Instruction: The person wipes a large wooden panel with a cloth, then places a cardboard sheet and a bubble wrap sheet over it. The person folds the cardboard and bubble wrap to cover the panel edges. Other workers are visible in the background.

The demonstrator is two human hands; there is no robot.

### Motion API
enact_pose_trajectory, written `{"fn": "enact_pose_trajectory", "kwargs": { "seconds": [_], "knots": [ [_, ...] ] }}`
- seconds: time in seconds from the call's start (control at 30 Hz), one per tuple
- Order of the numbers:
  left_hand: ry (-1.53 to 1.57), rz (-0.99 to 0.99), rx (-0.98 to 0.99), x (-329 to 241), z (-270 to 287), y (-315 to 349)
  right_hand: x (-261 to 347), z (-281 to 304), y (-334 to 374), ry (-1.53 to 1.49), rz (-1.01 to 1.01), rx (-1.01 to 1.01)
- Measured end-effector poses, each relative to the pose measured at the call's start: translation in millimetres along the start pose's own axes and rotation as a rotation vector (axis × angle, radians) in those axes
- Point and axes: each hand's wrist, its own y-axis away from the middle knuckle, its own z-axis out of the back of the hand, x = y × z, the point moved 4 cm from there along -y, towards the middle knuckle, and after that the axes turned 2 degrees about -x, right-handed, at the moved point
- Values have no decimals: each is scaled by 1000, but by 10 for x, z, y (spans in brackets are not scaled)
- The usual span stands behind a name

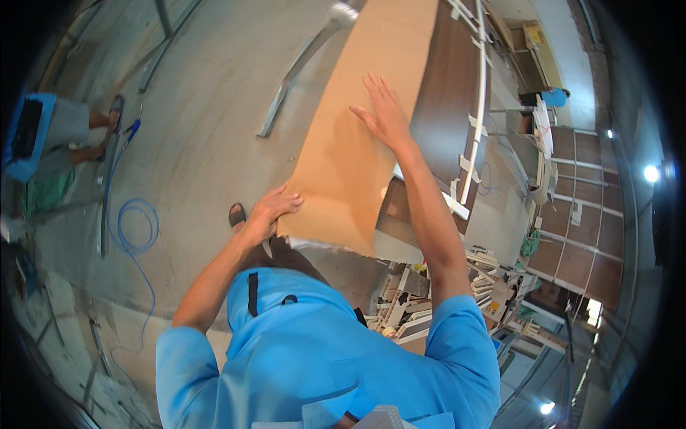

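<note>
A long brown sheet (350,150), like cardboard or heavy paper, stretches away from me, with a ragged whitish near end. At its near left corner my left hand (270,211) is closed on the edge, fingers on top and the thumb hidden. Farther up, my right hand (388,118) is open, fingers stretched out over the sheet's surface; whether the palm presses on it I cannot tell. Right of the sheet, and partly under it, lies a dark brown panel (446,100). A white strip (480,86) with bits of tape runs along the panel's right side.
A metal profile (289,82) lies left of the sheet. Blue hose (137,225) is coiled on the floor at left, near another person (61,129) in blue and grey. A pile of offcuts (411,304) sits by my right elbow. Brown panels (586,214) stand at far right.
</note>
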Motion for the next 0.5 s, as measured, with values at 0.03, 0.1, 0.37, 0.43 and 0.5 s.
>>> {"fn": "enact_pose_trajectory", "kwargs": {
  "seconds": [0.03, 0.1, 0.37, 0.43, 0.5],
  "knots": [
    [14, 16, 13, -40, 25, 13, -147, -142, -23, 61, -51, 49],
    [-1, 58, 43, -119, 42, 45, -252, -424, 135, 130, -151, 99],
    [118, 101, -91, -226, 151, -257, 335, -719, 1027, -28, -223, 139],
    [229, 246, -142, -200, 115, -448, 298, -792, 1283, -165, -210, 218],
    [207, 396, -140, -170, 145, -682, 170, -1104, 1460, -48, -99, 405]
  ]
}}
